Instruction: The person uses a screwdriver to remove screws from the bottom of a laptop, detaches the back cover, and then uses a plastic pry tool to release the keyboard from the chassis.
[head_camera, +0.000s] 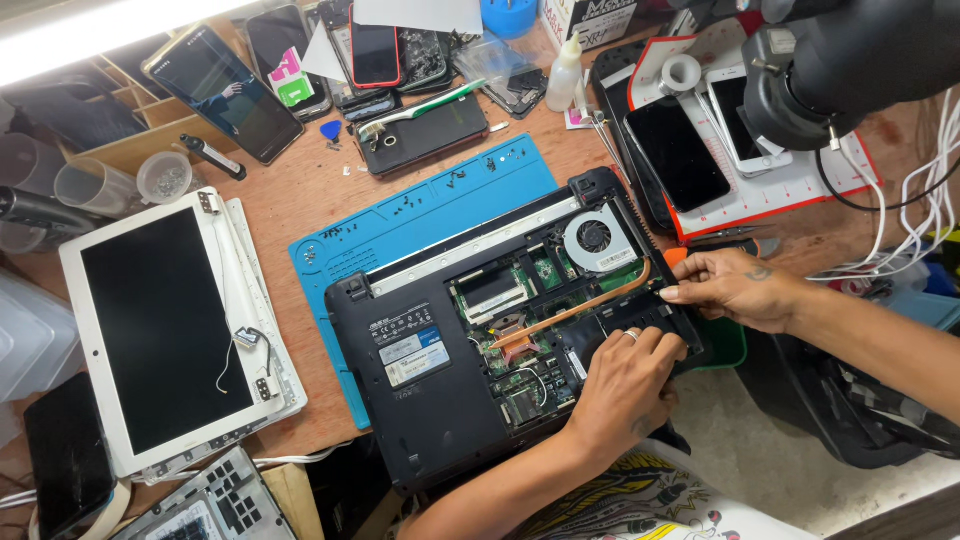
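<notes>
An opened black laptop (450, 340) lies bottom-up and skewed across the middle of the wooden table (290, 195), its back half resting on a blue work mat (420, 215) and its near corner reaching the table's front edge. The cover is off, so the green circuit board (520, 330), a copper heat pipe (580, 305) and the round cooling fan (597, 238) show. The left hand (625, 385) lies palm down on the laptop's right part, fingers curled and pressed against the inside near the pipe's end (whether they pinch anything I cannot tell). The right hand (730, 285) reaches in from the right edge and its bent fingers rest on the laptop's right rim, just beside the fan; it grips nothing that can be seen. At the table's left edge lies a white screen panel (165, 325), and several phones (680, 150) sit along the far edge and far right corner.
</notes>
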